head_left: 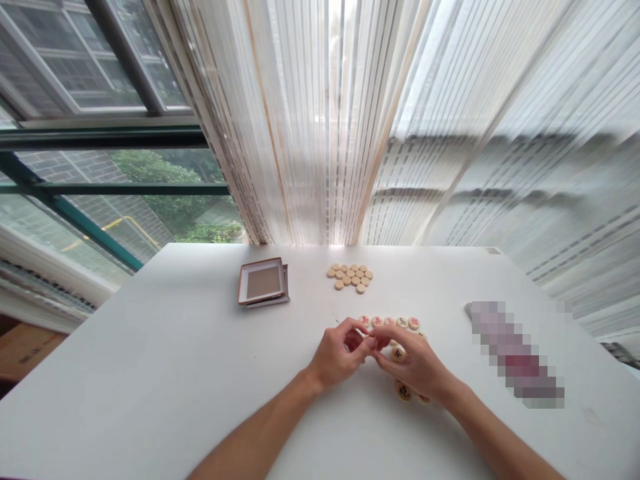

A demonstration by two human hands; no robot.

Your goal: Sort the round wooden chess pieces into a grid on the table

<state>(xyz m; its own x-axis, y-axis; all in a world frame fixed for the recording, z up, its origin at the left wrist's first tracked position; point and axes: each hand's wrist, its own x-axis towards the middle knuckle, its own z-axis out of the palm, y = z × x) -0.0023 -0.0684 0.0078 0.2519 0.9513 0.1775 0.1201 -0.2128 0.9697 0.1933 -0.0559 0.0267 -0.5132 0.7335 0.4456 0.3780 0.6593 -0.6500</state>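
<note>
My left hand (pixel 340 353) and my right hand (pixel 413 357) meet over the white table, thumbs and fingers pinched together. Between the fingertips shows a sliver of a xiangqi piece (pixel 369 336), mostly hidden by the fingers. Just beyond them lies a row of round xiangqi pieces with red and black characters, ending at a red-marked piece (pixel 414 323). A black-marked piece (pixel 398 353) lies by my right hand, partly covered. Below that hand sits another black-marked piece (pixel 403 391), and one more is partly hidden under the wrist.
Several blank-faced wooden discs (pixel 349 275) lie grouped toward the back of the white table (pixel 175 373). An open shallow box (pixel 243 287) stands at the back left. A long blurred-out object (pixel 517 357) lies on the right. Curtains (pixel 310 133) hang behind the table.
</note>
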